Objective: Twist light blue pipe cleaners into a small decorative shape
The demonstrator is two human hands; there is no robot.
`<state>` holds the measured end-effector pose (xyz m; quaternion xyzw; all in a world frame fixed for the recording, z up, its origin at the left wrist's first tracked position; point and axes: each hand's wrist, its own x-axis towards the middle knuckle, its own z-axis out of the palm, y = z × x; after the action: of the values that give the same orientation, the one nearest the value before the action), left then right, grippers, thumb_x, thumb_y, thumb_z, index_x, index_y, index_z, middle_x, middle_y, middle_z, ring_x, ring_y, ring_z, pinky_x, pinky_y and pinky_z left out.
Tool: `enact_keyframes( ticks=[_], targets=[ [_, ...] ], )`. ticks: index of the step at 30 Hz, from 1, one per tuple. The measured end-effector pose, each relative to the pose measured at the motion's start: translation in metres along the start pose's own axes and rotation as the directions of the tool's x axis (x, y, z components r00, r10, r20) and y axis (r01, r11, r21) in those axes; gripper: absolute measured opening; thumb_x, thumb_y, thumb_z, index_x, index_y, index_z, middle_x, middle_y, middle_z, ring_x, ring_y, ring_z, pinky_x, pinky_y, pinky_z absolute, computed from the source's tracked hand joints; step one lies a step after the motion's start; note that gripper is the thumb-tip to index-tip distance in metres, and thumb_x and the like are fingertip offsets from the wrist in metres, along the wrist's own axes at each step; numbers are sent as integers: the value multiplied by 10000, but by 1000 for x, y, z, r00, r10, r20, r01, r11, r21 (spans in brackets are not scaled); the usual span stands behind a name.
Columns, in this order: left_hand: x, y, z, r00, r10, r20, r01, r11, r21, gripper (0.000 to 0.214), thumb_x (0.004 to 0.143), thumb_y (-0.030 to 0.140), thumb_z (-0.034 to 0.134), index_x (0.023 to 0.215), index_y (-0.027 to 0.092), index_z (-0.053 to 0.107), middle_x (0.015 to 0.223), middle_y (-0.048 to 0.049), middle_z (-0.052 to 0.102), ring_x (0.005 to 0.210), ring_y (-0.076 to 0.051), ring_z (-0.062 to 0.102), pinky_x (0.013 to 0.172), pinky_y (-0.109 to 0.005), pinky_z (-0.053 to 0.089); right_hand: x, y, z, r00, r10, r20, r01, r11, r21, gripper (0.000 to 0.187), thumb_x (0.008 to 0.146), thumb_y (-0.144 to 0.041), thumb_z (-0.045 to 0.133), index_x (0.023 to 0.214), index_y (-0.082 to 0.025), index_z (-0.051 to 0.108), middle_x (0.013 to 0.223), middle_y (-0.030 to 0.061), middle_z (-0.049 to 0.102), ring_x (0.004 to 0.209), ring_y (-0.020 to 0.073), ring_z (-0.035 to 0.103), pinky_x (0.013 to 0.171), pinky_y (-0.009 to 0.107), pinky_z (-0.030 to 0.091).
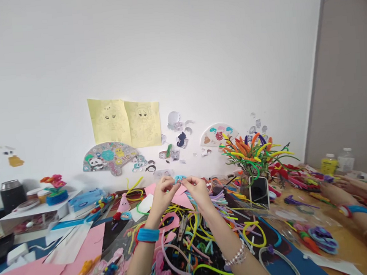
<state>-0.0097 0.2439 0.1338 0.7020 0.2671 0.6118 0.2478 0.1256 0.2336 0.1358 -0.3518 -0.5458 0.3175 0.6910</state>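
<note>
My left hand point(163, 194) and my right hand point(196, 189) are raised together over the table, fingers pinched on a small light-blue pipe-cleaner piece point(179, 179) held between them. A blue band sits on my left wrist point(147, 235) and a bead bracelet on my right wrist point(236, 257). Below my hands lies a heap of loose pipe cleaners point(194, 238) in many colours on a dark mat.
Pink paper sheets point(38, 272) lie at the front left. A phone point(259, 191) stands beside a vase of pipe-cleaner flowers point(254, 153). Another person's arms point(357, 208) rest on the table at right. Boxes and a black pot point(11, 194) stand at left.
</note>
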Motion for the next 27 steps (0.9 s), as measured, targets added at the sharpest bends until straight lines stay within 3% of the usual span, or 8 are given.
enact_keyframes(
  ticks=[6, 12, 18, 27],
  targets=[
    [1, -17, -2, 993, -110, 34, 115, 977, -182, 160, 694, 310, 742, 704, 156, 702, 782, -14, 541, 653, -117, 455, 566, -239, 350, 2, 5, -2, 997, 54, 48, -56, 998, 41, 178, 646, -313, 702, 594, -147, 666, 576, -11, 606, 594, 123, 490, 616, 252, 368],
    [-2, -22, -5, 952, -229, 201, 291, 876, -385, 267, 713, 396, 723, 786, 152, 645, 578, 46, 454, 498, -71, 348, 499, -223, 272, 1, 10, 0, 981, 142, 133, -159, 979, 127, 244, 613, -384, 741, 628, -147, 685, 590, -1, 614, 554, 111, 489, 561, 246, 391],
    [-5, -13, -5, 906, -225, 360, 391, 773, -499, 340, 792, 468, 618, 682, 157, 535, 572, 30, 424, 529, -96, 388, 520, -239, 312, 2, 9, 0, 979, 151, 136, -176, 966, 191, 248, 601, -388, 768, 640, -157, 690, 589, -14, 619, 552, 100, 502, 570, 240, 410],
    [-1, -16, -15, 891, -213, 402, 413, 750, -518, 261, 838, 346, 610, 703, 125, 581, 613, -21, 548, 579, -112, 484, 570, -246, 358, 2, 6, 2, 967, 175, 184, -221, 937, 270, 324, 568, -425, 789, 689, -159, 649, 655, 19, 686, 600, 143, 620, 615, 272, 483]
  ],
)
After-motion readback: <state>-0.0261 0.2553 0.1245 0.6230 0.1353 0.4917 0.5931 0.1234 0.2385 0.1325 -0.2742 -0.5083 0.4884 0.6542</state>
